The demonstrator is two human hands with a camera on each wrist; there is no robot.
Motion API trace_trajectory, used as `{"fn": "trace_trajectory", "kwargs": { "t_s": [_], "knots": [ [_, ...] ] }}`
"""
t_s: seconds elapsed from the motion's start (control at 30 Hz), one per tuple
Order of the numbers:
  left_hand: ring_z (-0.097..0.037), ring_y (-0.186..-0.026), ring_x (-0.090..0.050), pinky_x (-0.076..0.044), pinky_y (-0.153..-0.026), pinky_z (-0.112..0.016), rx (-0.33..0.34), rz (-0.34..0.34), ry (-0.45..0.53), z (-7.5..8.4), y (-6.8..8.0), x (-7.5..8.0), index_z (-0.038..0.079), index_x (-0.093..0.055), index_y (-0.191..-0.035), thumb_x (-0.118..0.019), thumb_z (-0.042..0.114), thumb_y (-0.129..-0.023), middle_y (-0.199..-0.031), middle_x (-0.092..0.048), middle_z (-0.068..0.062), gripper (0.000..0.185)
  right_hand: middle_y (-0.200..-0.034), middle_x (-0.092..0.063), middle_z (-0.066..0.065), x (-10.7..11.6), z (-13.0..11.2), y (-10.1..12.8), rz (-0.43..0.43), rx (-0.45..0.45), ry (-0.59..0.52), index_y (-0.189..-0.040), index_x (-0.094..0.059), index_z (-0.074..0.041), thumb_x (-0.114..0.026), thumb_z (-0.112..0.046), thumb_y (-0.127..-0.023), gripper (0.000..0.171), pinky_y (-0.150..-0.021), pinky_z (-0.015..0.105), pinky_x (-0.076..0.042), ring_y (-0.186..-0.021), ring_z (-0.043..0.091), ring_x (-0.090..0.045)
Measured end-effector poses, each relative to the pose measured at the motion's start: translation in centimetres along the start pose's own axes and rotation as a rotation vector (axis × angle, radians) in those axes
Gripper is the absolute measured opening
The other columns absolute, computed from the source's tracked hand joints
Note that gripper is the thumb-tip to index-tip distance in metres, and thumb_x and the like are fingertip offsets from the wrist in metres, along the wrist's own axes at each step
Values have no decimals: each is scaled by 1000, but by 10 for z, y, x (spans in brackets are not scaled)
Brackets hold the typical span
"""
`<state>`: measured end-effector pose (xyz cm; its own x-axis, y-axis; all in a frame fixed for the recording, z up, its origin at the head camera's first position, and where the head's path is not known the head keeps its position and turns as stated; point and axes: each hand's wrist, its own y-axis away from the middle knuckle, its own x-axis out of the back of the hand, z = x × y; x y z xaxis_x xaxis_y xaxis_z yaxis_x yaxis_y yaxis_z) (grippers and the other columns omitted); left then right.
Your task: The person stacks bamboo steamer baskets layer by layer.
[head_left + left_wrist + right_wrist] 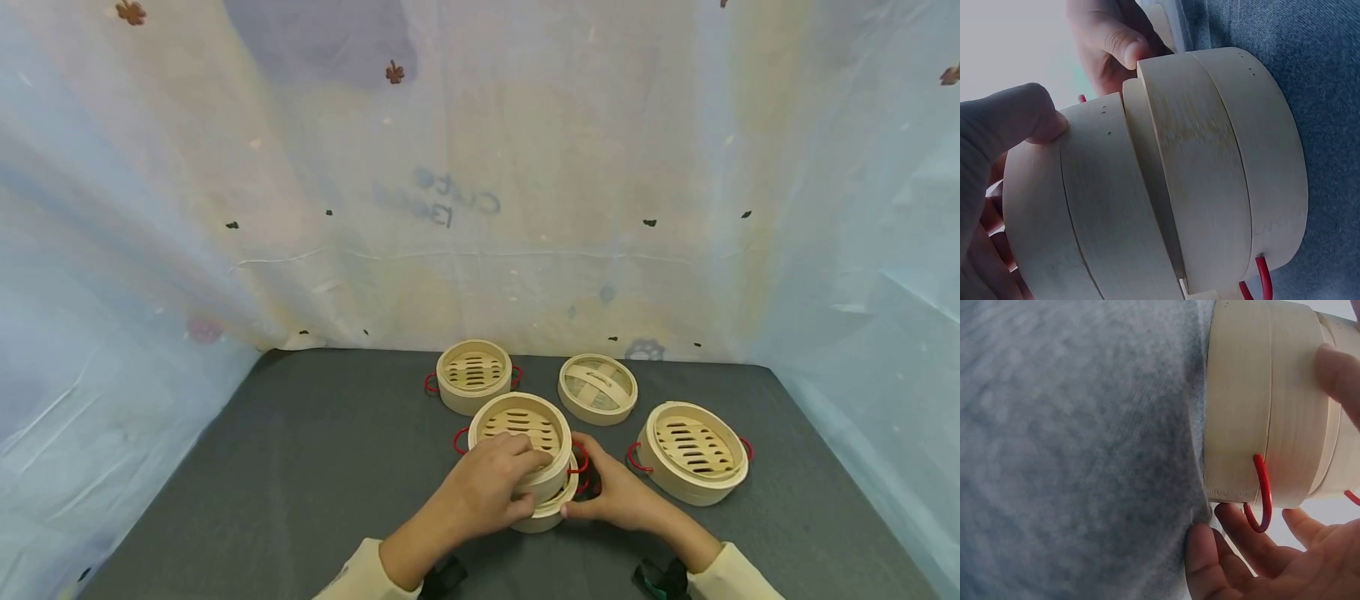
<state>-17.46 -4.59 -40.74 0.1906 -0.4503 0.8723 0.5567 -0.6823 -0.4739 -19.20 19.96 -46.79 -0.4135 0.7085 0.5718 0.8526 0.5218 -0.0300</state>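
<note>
Left hand (487, 487) is gripping the top steamer tray (521, 442), sitting askew on the lower tray (551, 508) at front-centre of the grey mat (300, 483). Right hand (618, 492) is curling fingers against the lower tray's side. Top tray is showing just bare slats, nothing inside. Lid (597, 388) and 2 more trays are lying behind & to the right.

**Person's dress: sleeves and wrist gear**

Both forearms wear long cream-coloured sleeves, ending short of the wrists. The left hand (483, 492) and right hand (618, 496) are bare, with no gloves or rings visible. A black device sits strapped under the left sleeve's cuff. A similar black unit sits at the right cuff, with a teal-green part showing. Markings on either unit cannot be made out.
</note>
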Motion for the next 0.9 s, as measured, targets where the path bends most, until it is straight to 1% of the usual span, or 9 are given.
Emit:
{"fn": "trace_trajectory", "kwargs": {
  "t_s": [0.13, 0.23, 0.43, 0.7, 0.9],
  "knots": [
    [-5, -70, -45, -39, -66, -18, 1, -2, -4, 1, 0, -1, 21, -70, -106, -75, 17, -64, -86, -56, 9, 42, -124, -56, 13, 0, 0, 0, 0, 9, -9, -150, -21, -14, -80, -34, -78, 96, -74, 28, -54, -100, 12, -61],
    [-5, -71, -46, -40, -67, -19, 5, -1, -8, 2, 0, -2, 21, -70, -106, -75, 18, -64, -86, -56, 9, 42, -125, -55, 13, 0, 0, 0, -2, 15, -21, -150, -20, -15, -80, -33, -77, 96, -74, 28, -54, -99, 10, -61],
    [-5, -72, -47, -41, -69, -19, -1, 0, -12, 3, -1, -3, 21, -69, -106, -75, 18, -65, -85, -55, 9, 42, -125, -55, 14, -1, 0, 0, -9, 10, -23, -150, -19, -14, -80, -33, -78, 97, -74, 28, -55, -100, 10, -61],
    [-3, -69, -44, -38, -65, -17, -22, 16, -14, 2, -3, -4, 23, -70, -107, -75, 19, -63, -82, -54, 10, 44, -128, -54, 18, -1, -1, 1, -22, 25, -61, -150, -17, -10, -80, -30, -79, 97, -76, 31, -56, -103, 12, -62],
    [-4, -71, -48, -42, -67, -20, -17, 10, -25, 2, -4, -3, 23, -70, -107, -74, 20, -64, -83, -55, 10, 44, -128, -54, 18, -1, 1, 0, -17, 36, -64, -150, -17, -11, -80, -29, -79, 97, -76, 30, -56, -104, 11, -62]
  ]
}}
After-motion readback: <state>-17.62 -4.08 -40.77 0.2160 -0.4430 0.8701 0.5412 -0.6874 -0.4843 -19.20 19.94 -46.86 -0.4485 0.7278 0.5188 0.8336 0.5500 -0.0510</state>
